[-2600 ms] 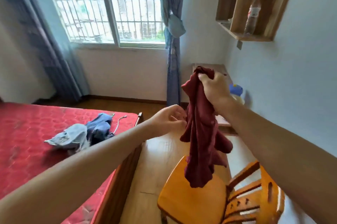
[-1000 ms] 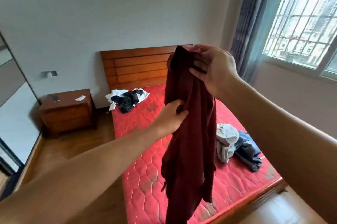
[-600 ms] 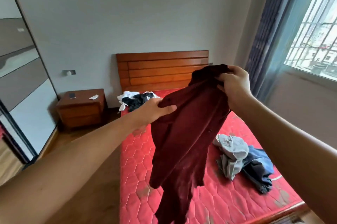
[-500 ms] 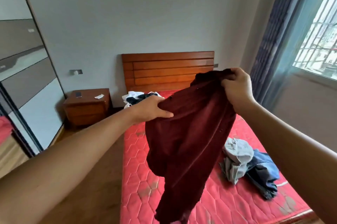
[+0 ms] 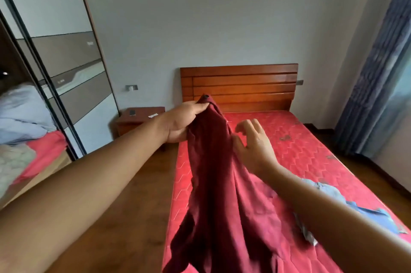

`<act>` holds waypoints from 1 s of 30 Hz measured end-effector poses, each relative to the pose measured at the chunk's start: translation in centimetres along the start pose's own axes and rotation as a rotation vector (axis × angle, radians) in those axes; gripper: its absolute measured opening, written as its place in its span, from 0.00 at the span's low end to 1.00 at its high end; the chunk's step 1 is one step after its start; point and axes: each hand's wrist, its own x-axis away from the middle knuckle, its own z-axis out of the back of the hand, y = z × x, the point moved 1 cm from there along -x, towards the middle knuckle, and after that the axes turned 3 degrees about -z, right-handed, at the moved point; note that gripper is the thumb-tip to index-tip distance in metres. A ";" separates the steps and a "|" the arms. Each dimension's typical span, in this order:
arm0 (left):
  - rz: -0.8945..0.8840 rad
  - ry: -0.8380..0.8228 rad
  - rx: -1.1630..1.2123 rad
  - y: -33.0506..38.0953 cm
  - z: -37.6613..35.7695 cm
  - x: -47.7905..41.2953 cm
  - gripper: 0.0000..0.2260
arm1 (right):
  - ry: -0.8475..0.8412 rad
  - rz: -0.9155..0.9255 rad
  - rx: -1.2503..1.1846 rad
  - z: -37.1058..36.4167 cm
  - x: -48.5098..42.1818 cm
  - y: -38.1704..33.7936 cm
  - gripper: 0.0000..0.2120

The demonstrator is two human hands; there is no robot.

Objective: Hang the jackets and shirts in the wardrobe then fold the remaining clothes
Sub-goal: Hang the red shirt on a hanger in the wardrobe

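1. One wardrobe (image 5: 73, 86) stands at far left, with its sliding door edge nearest me.
2. One nightstand (image 5: 140, 118) sits between the wardrobe and the bed (image 5: 300, 143). A strip of wood floor (image 5: 138, 195) runs along the bed's left edge.
3. My left hand (image 5: 185, 121) has its fingers clamped on the top of the one maroon shirt (image 5: 218, 183), which hangs over that edge.
4. My right hand (image 5: 253, 146) has its fingers spread apart and holds nothing. It is just beside the shirt.
5. One blue clothes heap (image 5: 333, 195) lies near the bed's right edge.
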 end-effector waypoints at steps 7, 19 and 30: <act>-0.136 0.116 -0.208 0.5 1.4 0.5 0.12 | -0.224 -0.116 -0.282 -4.9 1.8 -3.1 0.13; -0.122 0.188 -0.135 -0.1 4.8 1.7 0.11 | -0.592 -0.720 -0.978 -7.6 -1.4 -5.5 0.16; -0.079 0.191 -0.070 -1.7 7.5 1.2 0.15 | -0.743 -0.814 -1.036 -10.0 0.0 -7.0 0.12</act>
